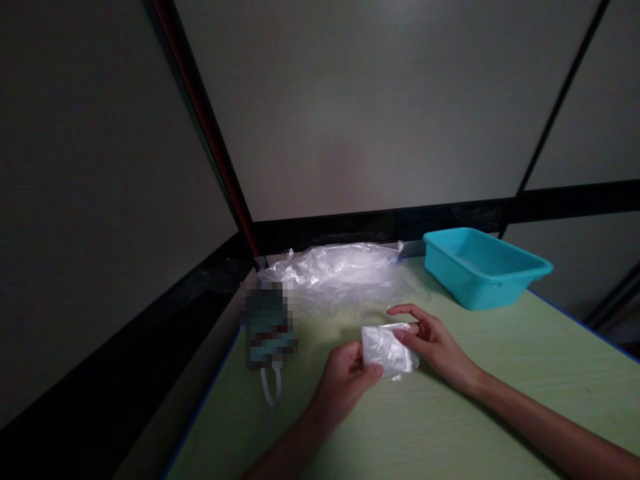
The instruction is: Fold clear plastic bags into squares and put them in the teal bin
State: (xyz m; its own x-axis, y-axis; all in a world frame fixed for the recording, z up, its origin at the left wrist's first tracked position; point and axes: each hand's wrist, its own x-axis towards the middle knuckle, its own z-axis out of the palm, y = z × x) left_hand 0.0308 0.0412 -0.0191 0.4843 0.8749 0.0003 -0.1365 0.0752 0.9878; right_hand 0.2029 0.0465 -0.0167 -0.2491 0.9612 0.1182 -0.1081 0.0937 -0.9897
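A folded clear plastic bag [387, 348], shiny and roughly square, is held between my two hands above the table. My left hand [345, 373] grips its lower left side, thumb on top and the other fingers curled beneath. At its upper right, my right hand [433, 343] pinches the plastic with the thumb in front, while the index finger stretches out beyond it. The fingers behind the plastic are partly hidden.
Crumpled clear plastic sheeting [345, 263] lies along the back of the green table [500, 373]. A turquoise basin [475, 280] stands at the back right. On the left is a blurred-out dark green item [270, 320] with a white loop [271, 393]. Wall panels [360, 120] rise behind.
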